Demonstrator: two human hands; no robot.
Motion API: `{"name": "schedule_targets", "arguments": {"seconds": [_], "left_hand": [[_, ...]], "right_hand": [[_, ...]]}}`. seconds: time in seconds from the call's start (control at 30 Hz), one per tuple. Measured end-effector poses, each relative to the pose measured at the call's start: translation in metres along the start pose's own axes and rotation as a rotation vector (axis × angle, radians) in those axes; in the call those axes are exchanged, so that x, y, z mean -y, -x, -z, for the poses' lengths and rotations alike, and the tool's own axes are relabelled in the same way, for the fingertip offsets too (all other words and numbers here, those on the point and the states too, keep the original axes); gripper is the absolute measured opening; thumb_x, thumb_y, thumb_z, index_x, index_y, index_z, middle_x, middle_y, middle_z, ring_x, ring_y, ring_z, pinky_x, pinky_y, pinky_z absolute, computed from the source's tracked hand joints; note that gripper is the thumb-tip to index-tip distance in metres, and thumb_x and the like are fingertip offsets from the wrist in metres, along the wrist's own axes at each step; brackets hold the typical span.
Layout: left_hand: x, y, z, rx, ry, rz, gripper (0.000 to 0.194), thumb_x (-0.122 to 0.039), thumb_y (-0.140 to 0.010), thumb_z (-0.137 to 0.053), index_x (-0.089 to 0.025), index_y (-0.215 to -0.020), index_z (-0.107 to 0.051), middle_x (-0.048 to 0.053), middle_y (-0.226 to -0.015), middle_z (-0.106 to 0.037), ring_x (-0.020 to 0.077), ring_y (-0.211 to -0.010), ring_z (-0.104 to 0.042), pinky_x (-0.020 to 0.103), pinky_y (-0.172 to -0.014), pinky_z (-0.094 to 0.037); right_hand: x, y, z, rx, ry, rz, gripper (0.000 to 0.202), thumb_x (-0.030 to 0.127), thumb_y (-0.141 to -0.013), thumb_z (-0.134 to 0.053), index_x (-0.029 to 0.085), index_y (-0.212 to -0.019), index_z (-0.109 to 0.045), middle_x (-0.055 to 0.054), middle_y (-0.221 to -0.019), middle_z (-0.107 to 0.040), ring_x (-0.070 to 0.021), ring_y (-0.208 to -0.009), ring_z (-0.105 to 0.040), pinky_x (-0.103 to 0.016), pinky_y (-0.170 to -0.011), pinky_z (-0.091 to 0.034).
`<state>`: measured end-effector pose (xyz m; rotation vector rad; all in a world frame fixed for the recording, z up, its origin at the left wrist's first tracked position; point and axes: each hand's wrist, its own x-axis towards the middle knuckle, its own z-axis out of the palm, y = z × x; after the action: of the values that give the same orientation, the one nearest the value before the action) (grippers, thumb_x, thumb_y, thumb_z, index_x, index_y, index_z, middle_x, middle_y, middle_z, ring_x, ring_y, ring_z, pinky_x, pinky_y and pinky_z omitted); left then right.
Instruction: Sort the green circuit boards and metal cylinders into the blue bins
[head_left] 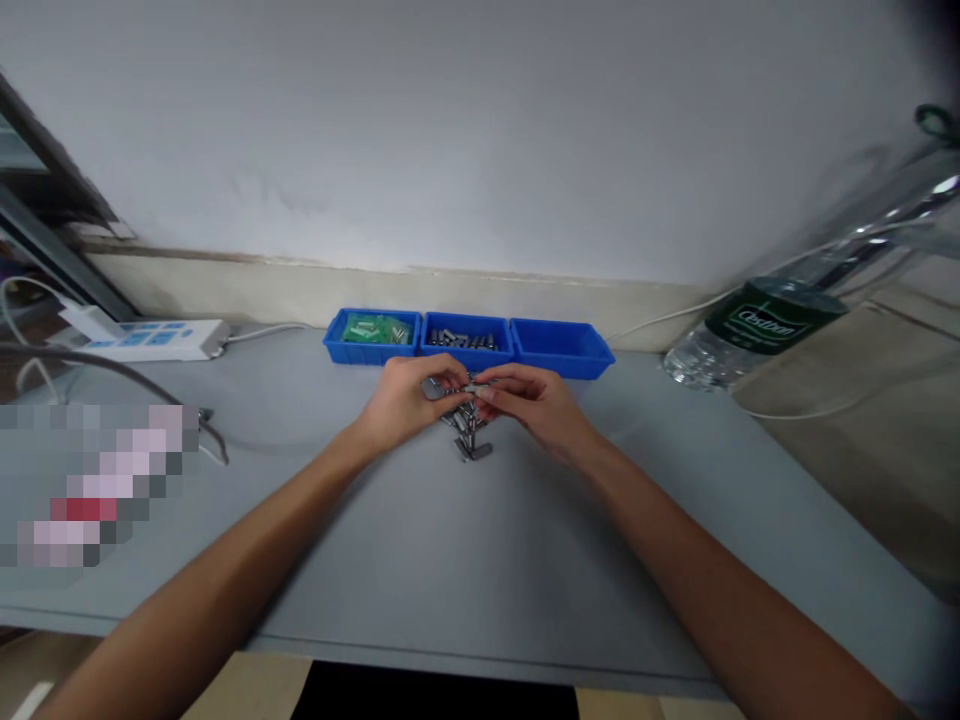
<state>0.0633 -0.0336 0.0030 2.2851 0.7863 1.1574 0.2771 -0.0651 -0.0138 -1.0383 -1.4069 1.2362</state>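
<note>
My left hand (409, 398) and my right hand (536, 405) meet over the table in front of the blue bins. Both are closed in a pinch, with a small metal piece (474, 388) between their fingertips; its exact kind is too small to tell. Below the fingers lies a loose pile of small silvery metal cylinders (469, 440). Directly behind, the middle blue bin (466, 355) holds more of these metal parts. In the left blue bin (371, 353) are small light pieces on something green. The right blue bin (564, 366) shows its bare inside.
A white power strip (169, 340) with a plug and cables lies at the back left. At the back right a clear water bottle (757, 325) with a green label leans over. A dark cable (142, 375) crosses the left side, near a blurred-out patch. The wall borders the table behind.
</note>
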Motion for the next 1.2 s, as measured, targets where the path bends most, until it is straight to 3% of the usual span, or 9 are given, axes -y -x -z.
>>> {"name": "schedule_targets", "arguments": {"seconds": [0.1, 0.17, 0.27, 0.37, 0.63, 1.2], "left_hand": [[0.002, -0.001, 0.003, 0.089, -0.087, -0.035, 0.004, -0.023, -0.091, -0.07, -0.019, -0.089, -0.072, 0.004, -0.088, -0.074, 0.0173, -0.08, -0.067, 0.03, -0.077, -0.054], [0.004, -0.001, 0.009, 0.235, -0.15, -0.077, 0.008, -0.021, -0.092, -0.066, -0.02, -0.092, -0.074, 0.006, -0.092, -0.073, 0.0194, -0.086, -0.067, 0.033, -0.08, -0.054], [0.009, 0.001, 0.015, 0.417, -0.177, -0.119, 0.014, -0.019, -0.09, -0.066, -0.021, -0.099, -0.076, 0.008, -0.1, -0.072, 0.0233, -0.096, -0.066, 0.038, -0.087, -0.053], [0.013, 0.003, 0.014, 0.48, -0.17, -0.138, 0.018, -0.018, -0.089, -0.066, -0.022, -0.103, -0.077, 0.009, -0.105, -0.07, 0.0246, -0.099, -0.065, 0.039, -0.088, -0.053], [0.014, 0.004, 0.008, 0.528, -0.302, -0.143, 0.019, -0.012, -0.091, -0.062, -0.018, -0.106, -0.073, 0.011, -0.111, -0.064, 0.0259, -0.103, -0.063, 0.038, -0.089, -0.052], [0.019, 0.008, -0.006, 0.515, -0.494, -0.205, 0.013, -0.018, -0.097, -0.058, -0.013, -0.109, -0.061, 0.012, -0.111, -0.059, 0.0262, -0.1, -0.057, 0.04, -0.092, -0.049]], "right_hand": [[-0.005, -0.009, 0.004, -0.116, 0.104, 0.052, 0.035, 0.044, -0.075, -0.084, 0.02, -0.1, -0.077, -0.005, -0.079, -0.077, -0.0221, -0.077, -0.076, -0.043, -0.083, -0.064], [-0.008, -0.016, 0.007, -0.189, 0.148, 0.116, 0.041, 0.041, -0.078, -0.081, 0.021, -0.113, -0.075, -0.008, -0.1, -0.08, -0.025, -0.096, -0.077, -0.046, -0.095, -0.061], [-0.011, -0.022, 0.012, -0.237, 0.156, 0.177, 0.058, 0.037, -0.083, -0.076, 0.025, -0.138, -0.064, -0.011, -0.134, -0.07, -0.0273, -0.12, -0.07, -0.048, -0.107, -0.056], [-0.012, -0.02, 0.016, -0.25, 0.176, 0.152, 0.054, 0.034, -0.086, -0.071, 0.024, -0.138, -0.063, -0.012, -0.131, -0.072, -0.0267, -0.113, -0.073, -0.047, -0.1, -0.061], [-0.005, -0.007, 0.019, -0.257, 0.146, 0.071, 0.042, 0.035, -0.083, -0.072, 0.02, -0.121, -0.067, -0.012, -0.114, -0.077, -0.0219, -0.087, -0.077, -0.04, -0.08, -0.063], [-0.009, -0.006, 0.013, -0.205, 0.12, 0.056, 0.037, 0.038, -0.078, -0.075, 0.021, -0.111, -0.071, -0.007, -0.1, -0.079, -0.0182, -0.075, -0.074, -0.034, -0.07, -0.059]]}}
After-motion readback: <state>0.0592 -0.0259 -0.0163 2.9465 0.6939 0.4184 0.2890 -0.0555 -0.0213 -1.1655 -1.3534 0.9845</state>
